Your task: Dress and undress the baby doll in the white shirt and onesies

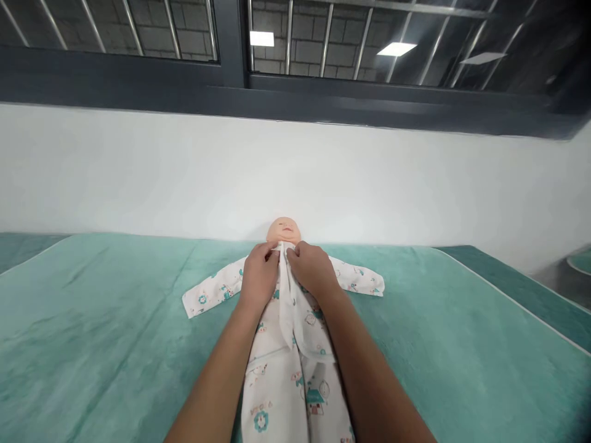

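Observation:
A baby doll point(283, 230) lies on its back, its head near the wall and its body covered by printed white baby clothes. The baby top point(217, 292) has long sleeves spread out to both sides, and its front edges meet along the chest. Just below the doll's chin, my left hand point(262, 271) pinches the left front edge of the top. My right hand point(311, 264) grips the other front edge at the same height. Matching printed pants point(272, 400) stretch toward me between my forearms. My fingertips partly hide the collar.
A green fleece cover point(115, 307) spreads under the doll, with a pale piped edge at the right. Behind it rises a white wall point(184, 166), topped by a dark window frame point(138, 77) with metal bars beyond. A green-topped round object point(580, 261) shows at far right.

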A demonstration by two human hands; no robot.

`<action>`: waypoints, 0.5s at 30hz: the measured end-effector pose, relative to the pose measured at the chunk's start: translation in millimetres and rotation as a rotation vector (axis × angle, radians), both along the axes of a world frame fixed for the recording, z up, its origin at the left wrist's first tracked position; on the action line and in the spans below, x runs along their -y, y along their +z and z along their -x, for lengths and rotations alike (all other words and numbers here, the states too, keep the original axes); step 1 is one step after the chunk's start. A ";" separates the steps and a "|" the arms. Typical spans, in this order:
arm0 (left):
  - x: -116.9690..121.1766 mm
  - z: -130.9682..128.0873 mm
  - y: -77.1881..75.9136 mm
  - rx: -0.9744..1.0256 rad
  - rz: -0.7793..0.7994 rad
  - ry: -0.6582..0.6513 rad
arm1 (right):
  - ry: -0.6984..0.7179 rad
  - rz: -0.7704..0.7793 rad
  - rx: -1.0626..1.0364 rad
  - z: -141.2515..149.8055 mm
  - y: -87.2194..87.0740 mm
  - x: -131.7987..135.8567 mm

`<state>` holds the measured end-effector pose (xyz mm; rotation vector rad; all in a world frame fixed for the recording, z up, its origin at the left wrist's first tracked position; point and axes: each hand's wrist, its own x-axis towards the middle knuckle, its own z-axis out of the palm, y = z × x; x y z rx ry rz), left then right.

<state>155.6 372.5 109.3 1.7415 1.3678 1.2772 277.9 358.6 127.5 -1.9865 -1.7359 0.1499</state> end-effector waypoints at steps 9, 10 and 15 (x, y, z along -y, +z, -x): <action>-23.7 -17.0 10.7 -0.228 0.035 -0.071 | 0.129 -0.189 -0.707 -23.2 -18.2 -13.1; -24.2 -17.8 10.1 -0.243 0.044 -0.061 | 0.145 -0.189 -0.737 -22.8 -18.0 -13.1; -22.3 -16.3 7.3 -0.165 0.066 0.016 | 0.100 -0.160 -0.748 -21.6 -17.9 -12.7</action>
